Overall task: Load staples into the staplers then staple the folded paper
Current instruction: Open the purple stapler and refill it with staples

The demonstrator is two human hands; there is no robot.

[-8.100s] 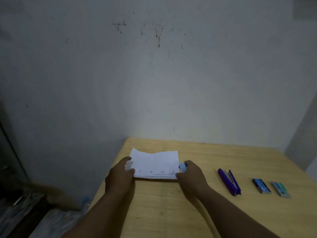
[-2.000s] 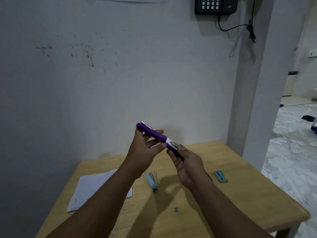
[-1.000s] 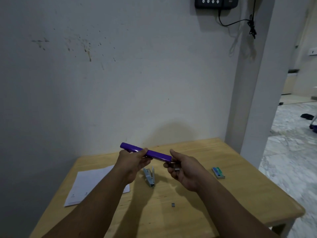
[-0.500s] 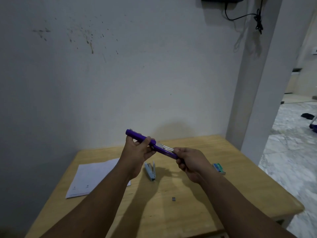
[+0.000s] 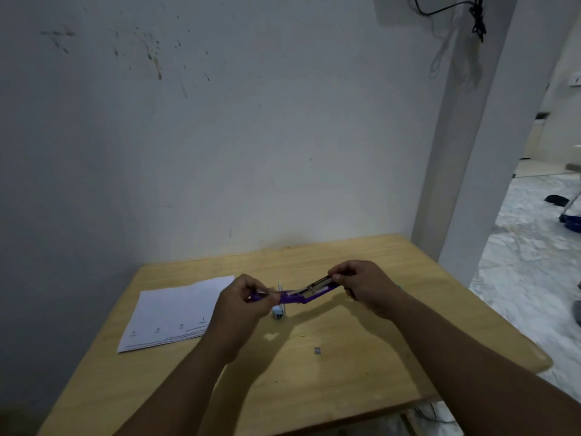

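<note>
Above the wooden table, both hands hold the purple stapler up in the air. Left hand grips one end, right hand grips the other. Below lie the folded paper and a light blue stapler.

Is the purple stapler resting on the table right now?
Apart. The head view shows the purple stapler held up between the left hand and right hand, with its shadow falling on the wooden table below.
</note>
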